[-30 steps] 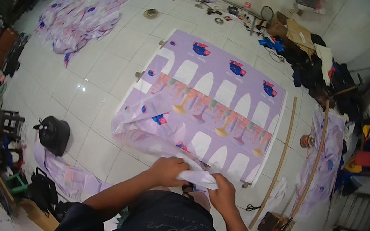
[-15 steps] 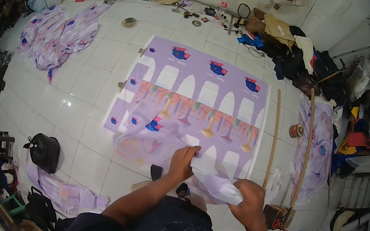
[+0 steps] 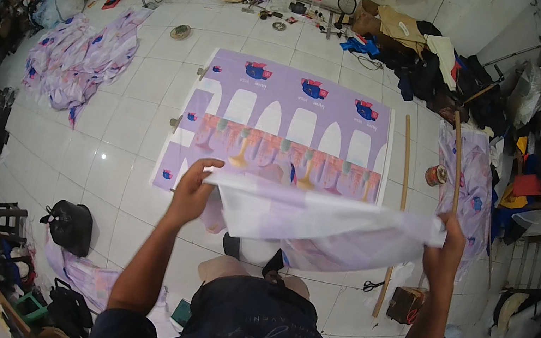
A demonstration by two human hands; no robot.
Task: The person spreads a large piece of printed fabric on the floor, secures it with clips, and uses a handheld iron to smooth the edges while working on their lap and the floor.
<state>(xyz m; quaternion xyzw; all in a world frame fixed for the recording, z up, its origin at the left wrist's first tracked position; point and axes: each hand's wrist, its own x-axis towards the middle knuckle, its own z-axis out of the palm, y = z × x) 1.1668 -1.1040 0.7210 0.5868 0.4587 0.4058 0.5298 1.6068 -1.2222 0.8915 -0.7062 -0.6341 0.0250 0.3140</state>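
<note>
I am grasping a pale cloth (image 3: 305,219) between both hands. My left grip (image 3: 193,188) is closing thumb and fingers on its left end; my right grip (image 3: 446,243) is clasping the right end. The cloth is hanging in front of me, stretching from one grip to the other, white along the top with faint lilac patches — its lower folds are drooping toward my feet.

It is hiding the near part of a lilac printed sheet (image 3: 283,94), which is lying on the tiled floor (image 3: 125,137). I cannot tell whether the two are touching. Metal clips (image 3: 174,123) are sitting along the sheet's left edge.

To the right of the sheet a wooden stick (image 3: 402,191) is lying, with scissors (image 3: 372,286) and a box (image 3: 407,305) near its lower end. A can (image 3: 436,174) is standing farther right, just beside a second stick (image 3: 458,154).

A crumpled pile (image 3: 81,58) of similar fabric is lying at the far left — and a black bag (image 3: 70,228) is resting nearer me on that side.
</note>
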